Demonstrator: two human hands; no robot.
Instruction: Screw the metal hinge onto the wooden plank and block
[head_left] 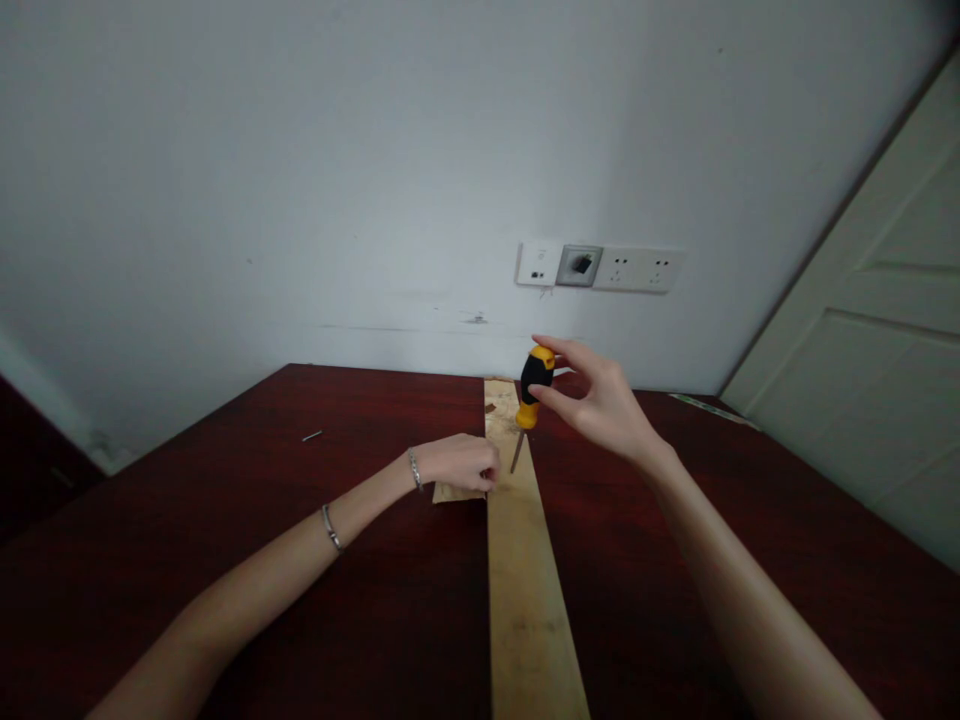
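Observation:
My right hand grips a yellow-and-black screwdriver by its handle, thumb on one side and fingers at the top. Its shaft slants down, the tip just over or on a long pale wooden board; contact cannot be made out. My left hand is closed at the board's left edge, close to the screwdriver tip. Whatever its fingertips pinch is hidden or too small to name. Beneath that hand, a shorter wooden piece sticks out to the left of the board.
The board lies on a dark red table. A small metal screw or nail rests at the left. Against the back wall are power sockets. A flat patterned strip lies at the far right, by a white door.

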